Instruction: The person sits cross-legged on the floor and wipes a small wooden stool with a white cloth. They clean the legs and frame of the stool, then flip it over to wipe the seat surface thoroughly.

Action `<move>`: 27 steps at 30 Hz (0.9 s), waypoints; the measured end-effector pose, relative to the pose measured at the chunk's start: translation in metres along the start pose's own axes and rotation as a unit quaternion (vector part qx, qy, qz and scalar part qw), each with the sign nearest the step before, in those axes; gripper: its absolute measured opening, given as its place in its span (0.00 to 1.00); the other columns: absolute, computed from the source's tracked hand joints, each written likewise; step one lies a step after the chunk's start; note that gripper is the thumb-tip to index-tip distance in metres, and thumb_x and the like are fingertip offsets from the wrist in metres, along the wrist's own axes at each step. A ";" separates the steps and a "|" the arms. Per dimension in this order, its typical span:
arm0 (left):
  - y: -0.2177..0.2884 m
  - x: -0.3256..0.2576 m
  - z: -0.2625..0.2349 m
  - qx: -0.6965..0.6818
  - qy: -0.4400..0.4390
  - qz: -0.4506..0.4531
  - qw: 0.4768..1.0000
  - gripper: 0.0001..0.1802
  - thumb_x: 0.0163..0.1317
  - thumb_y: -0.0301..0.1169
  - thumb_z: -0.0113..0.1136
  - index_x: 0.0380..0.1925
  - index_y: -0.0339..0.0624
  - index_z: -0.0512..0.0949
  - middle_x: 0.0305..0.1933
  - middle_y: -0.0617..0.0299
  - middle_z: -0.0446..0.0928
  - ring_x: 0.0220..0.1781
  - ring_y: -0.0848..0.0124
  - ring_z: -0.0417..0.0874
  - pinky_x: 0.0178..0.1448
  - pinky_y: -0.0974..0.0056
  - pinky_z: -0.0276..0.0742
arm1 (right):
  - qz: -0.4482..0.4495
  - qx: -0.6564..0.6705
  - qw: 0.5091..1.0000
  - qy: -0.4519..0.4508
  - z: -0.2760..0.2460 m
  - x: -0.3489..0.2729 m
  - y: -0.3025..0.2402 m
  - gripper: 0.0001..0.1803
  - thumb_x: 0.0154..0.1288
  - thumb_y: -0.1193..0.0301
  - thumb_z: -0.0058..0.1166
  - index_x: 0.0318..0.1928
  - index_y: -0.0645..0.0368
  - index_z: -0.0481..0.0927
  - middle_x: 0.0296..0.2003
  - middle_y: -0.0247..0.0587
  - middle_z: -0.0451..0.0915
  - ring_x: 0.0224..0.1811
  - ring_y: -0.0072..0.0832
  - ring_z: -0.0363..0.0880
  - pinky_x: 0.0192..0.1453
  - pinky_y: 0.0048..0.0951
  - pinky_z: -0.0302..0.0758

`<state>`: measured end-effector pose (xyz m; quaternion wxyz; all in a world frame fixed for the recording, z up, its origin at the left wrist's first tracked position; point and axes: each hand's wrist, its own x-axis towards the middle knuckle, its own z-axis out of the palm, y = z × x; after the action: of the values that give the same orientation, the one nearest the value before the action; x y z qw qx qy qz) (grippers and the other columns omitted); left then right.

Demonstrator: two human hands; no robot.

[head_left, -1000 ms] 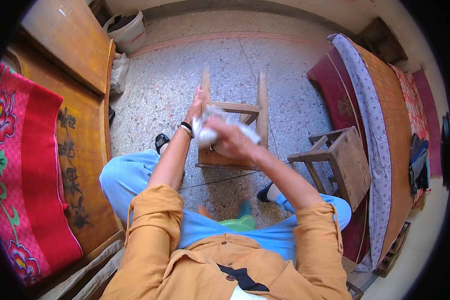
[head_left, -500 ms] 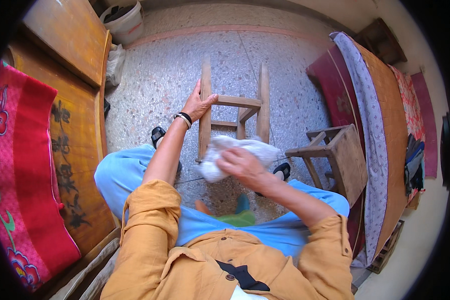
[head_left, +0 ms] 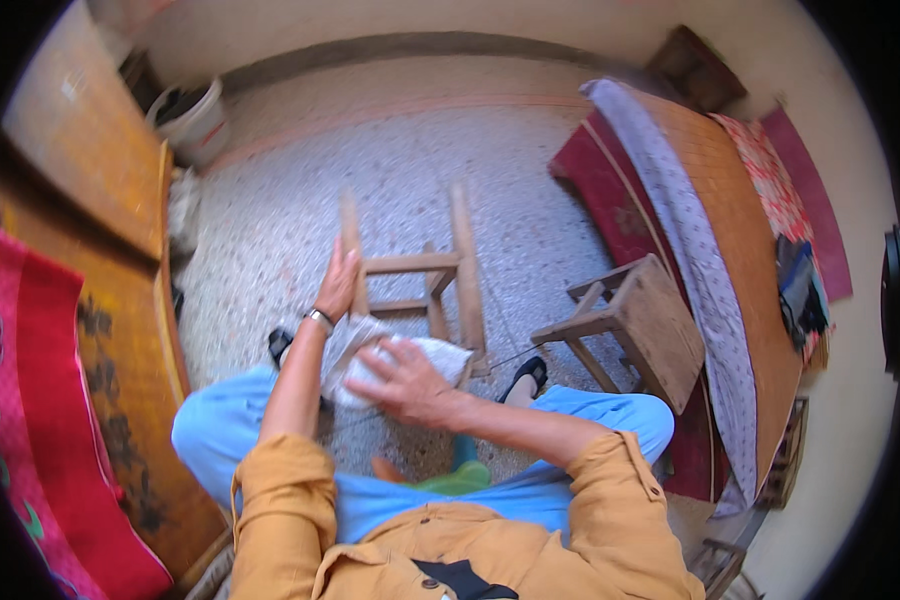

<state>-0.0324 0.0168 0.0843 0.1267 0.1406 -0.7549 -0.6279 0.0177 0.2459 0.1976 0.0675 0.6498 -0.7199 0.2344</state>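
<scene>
A small wooden stool (head_left: 413,264) is tipped over in front of me, its legs pointing away. My left hand (head_left: 338,283) holds the left leg, with fingers stretched along it and the thumb at its inner side. A white cloth (head_left: 432,352) covers the near end of the stool, hiding most of the seat. On top of the cloth is my right hand (head_left: 405,382), its fingers bent over the fabric and slightly blurred. Both hands lie between my spread knees.
A second wooden stool (head_left: 660,335) leans at the right beside the bed (head_left: 740,250). Along the left runs a wooden cabinet (head_left: 120,380) with a red patterned cloth (head_left: 45,400). A white bucket (head_left: 195,125) stands far left. Something green (head_left: 455,480) lies between my feet.
The view has shifted, so the whole scene sits differently. My right hand and the cloth have moved left across the stool's near end, close to my left hand, which stays on the leg.
</scene>
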 end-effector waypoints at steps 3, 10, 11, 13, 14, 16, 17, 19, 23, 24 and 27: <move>0.004 0.004 0.010 -0.109 -0.041 -0.041 0.992 0.36 0.72 0.42 0.40 0.70 0.33 0.41 0.71 0.46 0.50 0.73 0.60 0.50 0.73 0.63 0.48 | -0.005 0.036 0.999 -0.034 -0.002 0.003 0.019 0.21 0.54 0.70 0.53 0.52 0.47 0.74 0.51 0.47 0.72 0.48 0.46 0.73 0.50 0.49 0.69; -0.107 0.007 -0.021 0.059 -0.082 -0.036 0.994 0.34 0.71 0.44 0.43 0.70 0.45 0.46 0.69 0.52 0.57 0.69 0.62 0.61 0.70 0.60 0.58 | 0.148 0.030 0.974 0.170 -0.007 0.079 0.068 0.21 0.59 0.67 0.56 0.54 0.50 0.75 0.48 0.46 0.74 0.46 0.43 0.73 0.49 0.42 0.69; -0.123 0.017 -0.008 -0.133 -0.074 0.018 0.988 0.32 0.71 0.43 0.42 0.70 0.44 0.47 0.65 0.54 0.61 0.66 0.63 0.63 0.69 0.61 0.58 | 0.122 -0.013 0.975 0.187 -0.006 0.086 0.070 0.20 0.60 0.66 0.56 0.54 0.50 0.75 0.48 0.46 0.73 0.47 0.43 0.73 0.50 0.42 0.68; -0.109 0.026 0.004 -0.192 -0.061 0.081 0.976 0.32 0.71 0.42 0.42 0.70 0.44 0.47 0.62 0.57 0.63 0.64 0.65 0.64 0.70 0.62 0.57 | 0.132 0.004 0.981 0.140 0.018 0.094 0.084 0.19 0.62 0.63 0.54 0.53 0.50 0.75 0.48 0.45 0.73 0.47 0.43 0.72 0.51 0.43 0.67; -0.086 0.024 0.020 -0.072 -0.045 0.084 0.993 0.33 0.71 0.42 0.44 0.70 0.44 0.47 0.64 0.57 0.62 0.65 0.66 0.62 0.71 0.62 0.55 | 0.148 0.003 0.983 0.112 0.028 0.085 0.100 0.18 0.62 0.62 0.53 0.53 0.50 0.76 0.48 0.45 0.73 0.47 0.42 0.72 0.52 0.43 0.66; -0.083 0.006 0.013 0.104 -0.033 0.028 0.994 0.35 0.71 0.45 0.43 0.71 0.44 0.45 0.71 0.56 0.54 0.72 0.66 0.53 0.74 0.61 0.48 | 0.180 0.024 0.980 0.083 0.033 0.096 0.106 0.16 0.64 0.61 0.51 0.51 0.50 0.76 0.46 0.45 0.73 0.45 0.42 0.73 0.49 0.43 0.68; -0.080 0.006 0.008 0.095 -0.048 0.028 0.994 0.34 0.72 0.45 0.40 0.71 0.44 0.45 0.72 0.57 0.50 0.74 0.66 0.50 0.74 0.61 0.46 | 0.206 0.034 0.976 0.064 0.036 0.103 0.109 0.16 0.65 0.61 0.50 0.50 0.51 0.76 0.45 0.45 0.74 0.44 0.43 0.73 0.48 0.43 0.69; -0.077 0.006 -0.020 0.180 -0.088 0.059 0.978 0.31 0.74 0.42 0.31 0.71 0.42 0.40 0.75 0.55 0.41 0.76 0.65 0.41 0.76 0.62 0.39 | 0.275 0.064 0.959 0.023 0.039 0.116 0.112 0.17 0.65 0.60 0.50 0.52 0.53 0.75 0.42 0.47 0.74 0.43 0.42 0.74 0.45 0.44 0.71; 0.006 -0.004 0.011 -0.144 -0.021 -0.032 0.989 0.33 0.73 0.43 0.34 0.71 0.37 0.42 0.73 0.48 0.47 0.75 0.61 0.46 0.75 0.63 0.43 | 0.284 -0.177 0.932 0.140 0.013 0.108 0.139 0.20 0.63 0.60 0.53 0.53 0.52 0.75 0.47 0.49 0.74 0.44 0.42 0.73 0.45 0.45 0.72; 0.000 -0.003 0.007 -0.088 -0.003 -0.014 0.996 0.33 0.73 0.42 0.35 0.70 0.37 0.41 0.73 0.47 0.47 0.75 0.60 0.46 0.75 0.63 0.44 | 0.224 -0.298 0.913 0.166 0.005 0.098 0.146 0.20 0.62 0.61 0.54 0.54 0.49 0.75 0.48 0.49 0.73 0.45 0.43 0.73 0.46 0.45 0.72; -0.016 0.002 -0.001 0.034 0.019 0.018 0.999 0.34 0.73 0.41 0.38 0.70 0.35 0.41 0.73 0.43 0.47 0.75 0.58 0.48 0.74 0.63 0.46 | 0.279 -0.185 0.941 0.055 -0.018 0.056 0.153 0.18 0.59 0.64 0.57 0.51 0.44 0.77 0.54 0.46 0.70 0.50 0.45 0.68 0.49 0.45 0.72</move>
<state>-0.0335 0.0122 0.0683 0.1472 0.1426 -0.7758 -0.5967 -0.1423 0.2098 0.1982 0.1578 0.3847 -0.8982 0.1424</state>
